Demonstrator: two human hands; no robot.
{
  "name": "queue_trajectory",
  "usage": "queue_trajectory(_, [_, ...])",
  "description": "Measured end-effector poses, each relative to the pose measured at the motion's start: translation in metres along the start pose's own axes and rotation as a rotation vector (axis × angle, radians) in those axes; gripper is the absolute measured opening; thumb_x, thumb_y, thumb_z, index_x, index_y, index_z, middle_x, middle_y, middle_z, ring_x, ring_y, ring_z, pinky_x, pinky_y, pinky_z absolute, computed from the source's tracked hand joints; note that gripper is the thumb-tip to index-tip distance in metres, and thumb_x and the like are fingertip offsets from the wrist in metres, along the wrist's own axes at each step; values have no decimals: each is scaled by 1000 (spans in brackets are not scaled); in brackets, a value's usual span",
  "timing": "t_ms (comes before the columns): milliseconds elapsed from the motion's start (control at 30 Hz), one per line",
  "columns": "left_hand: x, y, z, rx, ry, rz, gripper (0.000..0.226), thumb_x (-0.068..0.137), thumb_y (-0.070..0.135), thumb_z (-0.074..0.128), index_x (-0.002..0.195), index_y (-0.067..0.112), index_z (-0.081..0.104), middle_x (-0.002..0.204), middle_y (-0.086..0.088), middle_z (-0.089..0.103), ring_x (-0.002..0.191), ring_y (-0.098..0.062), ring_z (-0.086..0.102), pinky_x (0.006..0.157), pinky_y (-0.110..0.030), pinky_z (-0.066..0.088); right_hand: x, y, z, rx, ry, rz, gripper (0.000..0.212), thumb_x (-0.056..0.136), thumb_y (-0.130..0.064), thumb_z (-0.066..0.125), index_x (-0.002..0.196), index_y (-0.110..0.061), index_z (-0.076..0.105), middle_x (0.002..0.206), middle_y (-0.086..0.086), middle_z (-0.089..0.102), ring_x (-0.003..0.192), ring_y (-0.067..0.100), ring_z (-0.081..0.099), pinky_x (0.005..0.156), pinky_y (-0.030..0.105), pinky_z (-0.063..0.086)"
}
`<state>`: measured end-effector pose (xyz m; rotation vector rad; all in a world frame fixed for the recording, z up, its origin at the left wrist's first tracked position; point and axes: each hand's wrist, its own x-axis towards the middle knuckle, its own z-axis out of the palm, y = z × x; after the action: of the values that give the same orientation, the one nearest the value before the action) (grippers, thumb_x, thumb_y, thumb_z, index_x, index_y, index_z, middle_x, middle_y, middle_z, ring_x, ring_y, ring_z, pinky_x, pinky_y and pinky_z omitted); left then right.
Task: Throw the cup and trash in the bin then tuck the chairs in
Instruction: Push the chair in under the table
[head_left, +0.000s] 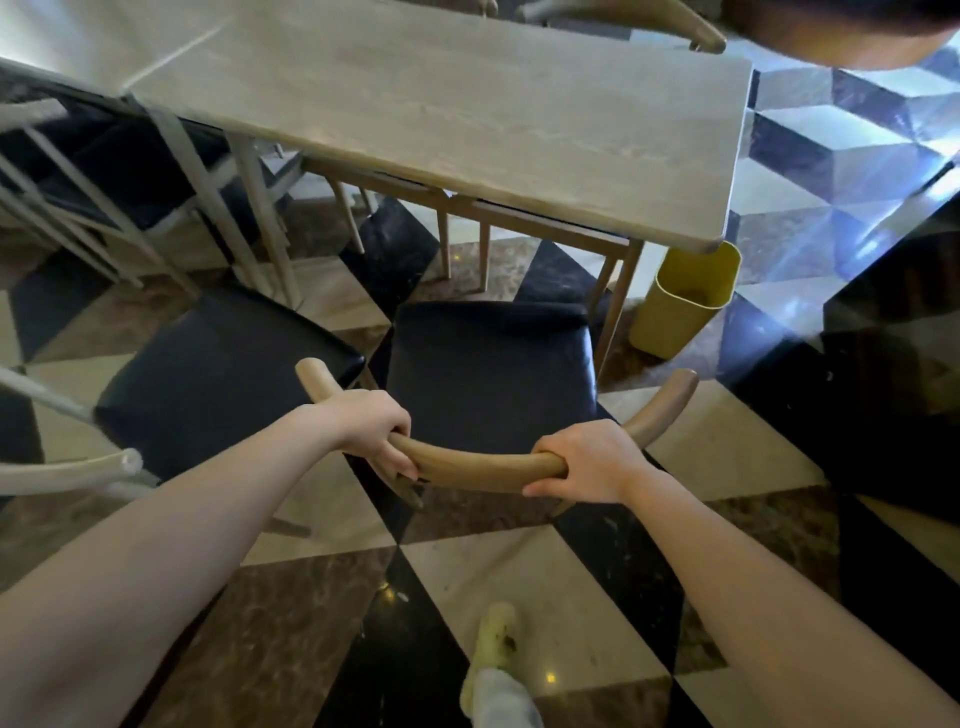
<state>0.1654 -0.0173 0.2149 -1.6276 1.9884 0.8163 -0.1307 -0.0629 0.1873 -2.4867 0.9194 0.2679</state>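
A chair with a dark seat (488, 364) and a curved wooden backrest (483, 470) stands in front of me, its seat short of the table edge. My left hand (371, 426) grips the left part of the backrest. My right hand (582, 462) grips its right part. The light wooden table (467, 114) lies beyond, its top bare. A yellow bin (685, 301) stands on the floor by the table's near right leg. A second dark-seated chair (223, 384) sits to the left, out from the table.
Pale-framed chairs (104, 197) crowd the far left beside the table. Another chair's wooden arm (691, 26) shows past the table's far end. The floor is glossy patterned tile. My foot in a light shoe (493, 649) is at the bottom.
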Motion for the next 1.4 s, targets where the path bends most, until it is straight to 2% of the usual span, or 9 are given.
queue_trajectory(167, [39,-21,-54,51,2,21,48,71,64,66,99,26,65,92,9,64,84,-8,60,72,-25,49,39,24,-26,19,44,44,45,82,-68,49,108,-34,62,95,-13,67,83,3,60,75,17,44])
queue_trajectory(400, [91,-49,-115,116,32,65,51,68,68,66,97,26,65,93,9,63,87,-11,59,78,-30,50,82,51,-55,34,110,116,45,82,-68,49,108,-34,62,96,-14,67,81,2,58,66,17,38])
queue_trajectory(500, [110,-63,-132,113,32,101,47,65,68,68,89,28,61,90,9,60,87,-12,58,79,-30,50,96,57,-62,76,123,149,46,82,-67,49,109,-34,62,99,-13,67,86,3,60,75,20,46])
queue_trajectory(667, [140,-88,-163,129,-12,177,44,68,63,70,90,26,58,91,8,56,88,-13,56,79,-28,49,123,56,-75,81,177,213,43,82,-64,52,111,-33,62,101,-12,68,88,4,61,72,18,40])
queue_trajectory(767, [154,-105,-177,137,-32,199,48,70,62,69,96,22,60,92,8,54,89,-13,55,77,-25,46,141,51,-83,85,193,245,42,83,-62,53,112,-33,62,104,-12,67,91,6,61,77,20,44])
queue_trajectory(933, [175,-134,-197,143,-30,234,43,73,60,68,95,25,57,95,7,54,90,-12,54,79,-25,46,173,49,-90,71,224,306,44,82,-64,52,112,-34,61,103,-12,67,90,6,61,77,22,45])
queue_trajectory(1133, [199,-156,-217,161,-37,280,49,70,65,67,97,25,59,94,9,54,89,-10,53,80,-27,48,198,53,-99,56,244,329,41,82,-64,54,109,-35,62,99,-13,67,87,3,61,69,18,37])
queue_trajectory(1300, [208,-160,-216,120,-57,297,52,68,62,71,99,22,61,98,6,56,91,-12,55,82,-31,50,206,57,-104,41,194,350,43,80,-66,51,106,-34,61,96,-12,67,86,6,61,77,25,48])
queue_trajectory(1400, [211,-162,-214,99,-56,313,52,67,61,72,99,21,60,97,5,55,90,-13,54,81,-31,50,208,59,-104,27,174,355,43,80,-68,50,105,-34,60,95,-12,67,84,6,61,73,23,45])
